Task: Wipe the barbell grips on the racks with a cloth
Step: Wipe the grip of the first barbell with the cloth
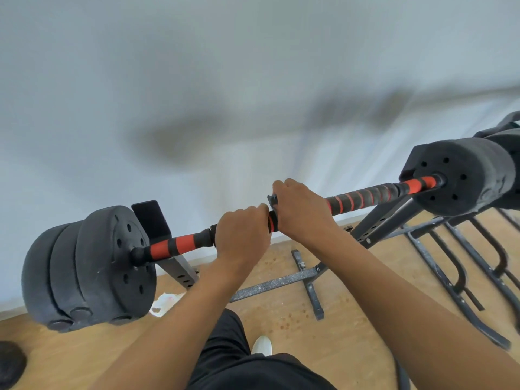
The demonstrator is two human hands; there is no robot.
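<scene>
My left hand (242, 235) curls round the middle of the barbell (194, 241) on the rack (380, 224), my right hand (302, 209) beside it clamps the cloth (272, 199) round the bar, and I judge the outer grips (365, 197) are left to wipe.

On the rack (377, 232) lies the barbell (363, 197), left hand (242, 237) and right hand (301, 209) side by side at its middle.

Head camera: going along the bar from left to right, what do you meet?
Left plates → left grip → left hand on the bar → right hand with cloth → right grip → right plates.
</scene>
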